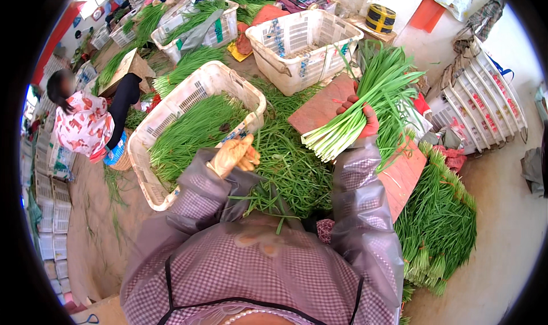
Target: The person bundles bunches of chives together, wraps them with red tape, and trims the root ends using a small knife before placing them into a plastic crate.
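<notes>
My right hand, in a red and dark glove, is closed round a bunch of garlic chives. Their pale cut ends point toward the lower left, and the green leaves fan out to the upper right over a reddish board. In a yellow glove, my left hand is held in front of my body with its fingers loosely bent and apart, nothing visible in them. It is beside the near right rim of a white plastic crate that holds more chives. Loose chive leaves lie heaped between my arms.
An empty white crate stands ahead. Tied chive bundles are stacked at my right, below nested white crates by the wall. At the left sits another person. Further crates of chives stand at the back.
</notes>
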Demonstrator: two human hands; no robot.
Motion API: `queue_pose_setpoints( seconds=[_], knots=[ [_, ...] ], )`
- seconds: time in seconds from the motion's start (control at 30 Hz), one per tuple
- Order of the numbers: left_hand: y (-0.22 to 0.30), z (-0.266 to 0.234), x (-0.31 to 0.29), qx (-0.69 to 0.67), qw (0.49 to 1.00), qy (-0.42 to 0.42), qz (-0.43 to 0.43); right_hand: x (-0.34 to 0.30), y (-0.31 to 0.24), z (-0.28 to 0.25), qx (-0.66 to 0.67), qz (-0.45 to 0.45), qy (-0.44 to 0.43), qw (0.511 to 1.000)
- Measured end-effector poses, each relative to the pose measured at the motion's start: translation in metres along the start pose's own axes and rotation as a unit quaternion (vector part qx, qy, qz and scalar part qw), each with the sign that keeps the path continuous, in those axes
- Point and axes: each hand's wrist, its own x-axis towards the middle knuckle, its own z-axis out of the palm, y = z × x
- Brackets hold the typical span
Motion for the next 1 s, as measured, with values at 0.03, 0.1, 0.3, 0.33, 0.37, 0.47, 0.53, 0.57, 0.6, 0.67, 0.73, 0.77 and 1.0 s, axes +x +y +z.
queue_pose_setpoints(
  seconds=[0.03, 0.1, 0.3, 0.33, 0.37, 0.47, 0.53, 0.57, 0.6, 0.67, 0.73, 0.77, 1.0],
  knots=[
    [0.021, 0.007, 0.001, 0.136, 0.989, 0.031, -0.053, -0.001, -0.008, 0.0, -0.032, -0.006, 0.018, 0.999],
    [0.054, 0.012, 0.016, 0.183, 0.981, 0.032, 0.054, -0.002, -0.015, 0.009, -0.088, -0.005, 0.034, 0.996],
    [0.154, 0.092, 0.096, 0.295, 0.881, -0.102, 0.355, 0.019, -0.002, 0.046, -0.276, -0.051, 0.074, 0.957],
    [0.168, 0.11, 0.104, 0.253, 0.87, -0.125, 0.406, 0.024, 0.002, 0.048, -0.33, -0.081, 0.064, 0.939],
    [0.184, 0.124, 0.107, 0.21, 0.853, -0.145, 0.455, 0.03, 0.002, 0.049, -0.381, -0.11, 0.051, 0.917],
    [0.185, 0.151, 0.145, 0.115, 0.903, -0.153, 0.384, 0.051, -0.035, -0.017, -0.609, -0.156, -0.036, 0.777],
    [0.161, 0.144, 0.169, 0.12, 0.914, -0.123, 0.368, 0.055, -0.03, -0.026, -0.634, -0.155, -0.024, 0.757],
    [0.148, 0.139, 0.182, 0.121, 0.919, -0.106, 0.36, 0.057, -0.025, -0.03, -0.643, -0.151, -0.016, 0.75],
    [0.106, 0.109, 0.217, -0.069, 0.943, -0.11, 0.306, 0.063, -0.004, -0.025, -0.643, -0.143, -0.027, 0.752],
    [0.084, 0.116, 0.238, -0.313, 0.911, -0.145, 0.225, 0.059, -0.002, -0.033, -0.654, -0.136, -0.011, 0.744],
    [0.082, 0.121, 0.248, -0.202, 0.927, -0.113, 0.295, 0.059, -0.004, -0.037, -0.654, -0.135, 0.006, 0.744],
    [0.095, 0.134, 0.251, -0.083, 0.936, -0.092, 0.33, 0.055, -0.012, -0.041, -0.654, -0.137, 0.023, 0.744],
    [0.226, 0.235, 0.205, -0.084, 0.928, -0.279, 0.233, 0.041, -0.1, -0.037, -0.375, -0.099, 0.196, 0.9]
  ],
)
